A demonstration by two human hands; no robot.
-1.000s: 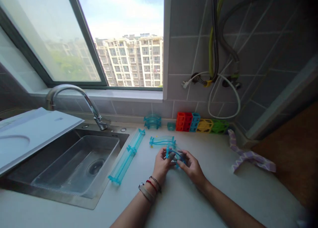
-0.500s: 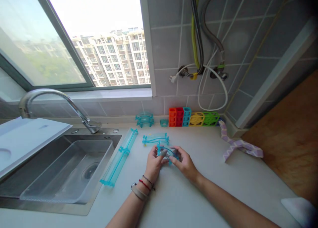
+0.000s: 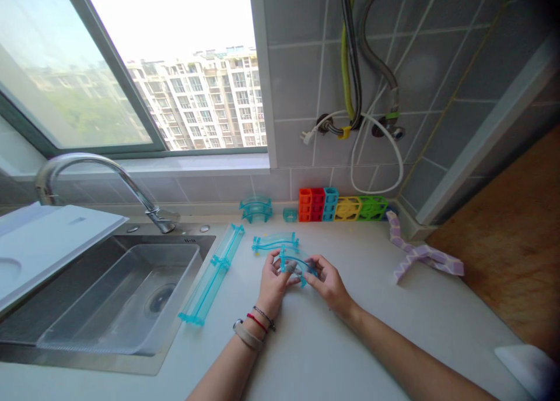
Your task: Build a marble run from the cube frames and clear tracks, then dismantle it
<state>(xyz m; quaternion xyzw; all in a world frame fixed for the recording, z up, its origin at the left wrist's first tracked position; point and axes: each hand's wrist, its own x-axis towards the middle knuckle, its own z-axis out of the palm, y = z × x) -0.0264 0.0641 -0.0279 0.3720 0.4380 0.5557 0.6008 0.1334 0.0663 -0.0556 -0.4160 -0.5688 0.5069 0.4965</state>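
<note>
Both my hands meet over the pale countertop (image 3: 332, 354) and pinch a clear blue curved track piece (image 3: 297, 265) between them. My left hand (image 3: 273, 281) grips its left end with the thumb on top. My right hand (image 3: 328, 282) holds its right end with bent fingers. Just beyond them a second curved blue track piece (image 3: 275, 242) lies flat on the counter. A long straight blue track (image 3: 213, 273) lies to the left, along the sink's edge.
A steel sink (image 3: 118, 296) with a clear tub and a tap (image 3: 100, 179) sits at left, partly under a white board (image 3: 48, 243). Coloured cube blocks (image 3: 342, 207) and blue pieces (image 3: 256, 207) line the tiled wall. A purple zigzag piece (image 3: 422, 254) lies at right.
My view has tilted and shifted since a second ago. Both hands still hold the curved piece, and they have lifted it slightly nearer the other curved piece.
</note>
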